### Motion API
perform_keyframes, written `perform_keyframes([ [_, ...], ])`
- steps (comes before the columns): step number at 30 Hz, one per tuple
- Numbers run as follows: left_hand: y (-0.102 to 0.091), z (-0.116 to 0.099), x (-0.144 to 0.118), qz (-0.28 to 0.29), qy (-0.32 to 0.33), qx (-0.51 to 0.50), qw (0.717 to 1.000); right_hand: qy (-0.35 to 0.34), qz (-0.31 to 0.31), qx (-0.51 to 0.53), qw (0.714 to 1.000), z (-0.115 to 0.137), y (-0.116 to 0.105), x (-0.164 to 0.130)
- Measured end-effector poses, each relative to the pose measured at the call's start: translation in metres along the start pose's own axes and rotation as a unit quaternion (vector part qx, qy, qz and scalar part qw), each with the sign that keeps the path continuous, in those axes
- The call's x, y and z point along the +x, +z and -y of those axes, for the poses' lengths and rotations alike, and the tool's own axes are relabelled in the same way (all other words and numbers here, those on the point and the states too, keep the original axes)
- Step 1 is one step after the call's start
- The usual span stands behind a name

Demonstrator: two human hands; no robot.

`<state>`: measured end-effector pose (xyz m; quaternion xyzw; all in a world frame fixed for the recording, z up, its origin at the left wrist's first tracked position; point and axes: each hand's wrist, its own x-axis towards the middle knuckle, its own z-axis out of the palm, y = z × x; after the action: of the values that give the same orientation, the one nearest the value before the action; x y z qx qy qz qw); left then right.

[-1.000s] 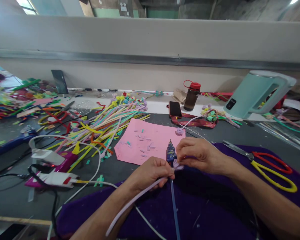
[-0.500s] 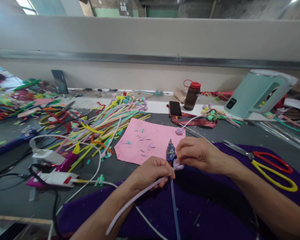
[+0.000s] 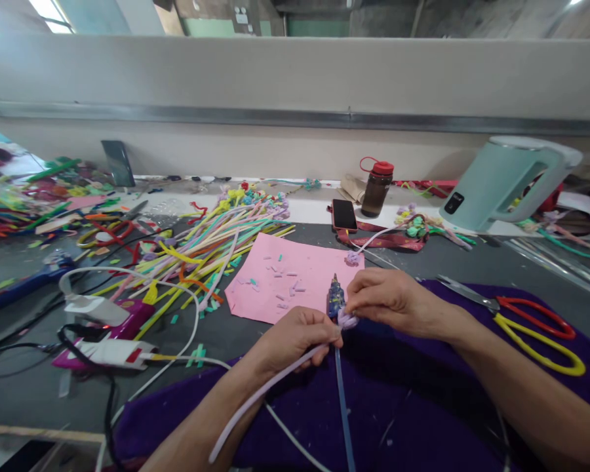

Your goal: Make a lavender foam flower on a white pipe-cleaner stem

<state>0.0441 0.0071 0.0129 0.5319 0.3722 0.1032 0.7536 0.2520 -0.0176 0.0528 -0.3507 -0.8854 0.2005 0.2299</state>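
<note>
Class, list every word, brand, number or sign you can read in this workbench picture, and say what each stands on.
Nothing can be read with certainty.
Dark panel on the mint-green kettle: small white marks, too small to read.
Red lanyard: pale marks that look like lettering, too small and blurred to read.
White adapter: a red patch, no legible lettering.
</note>
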Motion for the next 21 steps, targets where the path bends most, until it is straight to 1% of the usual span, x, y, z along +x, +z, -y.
perform_keyframes([
  [5, -0.005, 0.003, 0.001, 0.01, 0.019, -0.062, 0.998, 0.022, -0.059, 0.038, 0.997, 0.0, -0.003, -0.001],
  [9, -0.008, 0.003, 0.0, 0.009, 0.031, -0.128, 0.991, 0.073, -0.111, 0.027, 0.991, 0.0, 0.002, 0.0],
  [13, -0.01, 0.001, -0.001, -0.001, 0.05, -0.189, 0.981, 0.123, -0.153, 0.058, 0.979, -0.002, 0.009, 0.002],
  [15, -0.01, 0.0, -0.001, -0.004, 0.06, -0.204, 0.977, 0.134, -0.155, 0.078, 0.976, -0.002, 0.013, 0.004],
  [21, -0.011, 0.001, 0.0, -0.016, 0.068, -0.224, 0.972, 0.137, -0.122, 0.117, 0.976, 0.003, 0.023, 0.008],
])
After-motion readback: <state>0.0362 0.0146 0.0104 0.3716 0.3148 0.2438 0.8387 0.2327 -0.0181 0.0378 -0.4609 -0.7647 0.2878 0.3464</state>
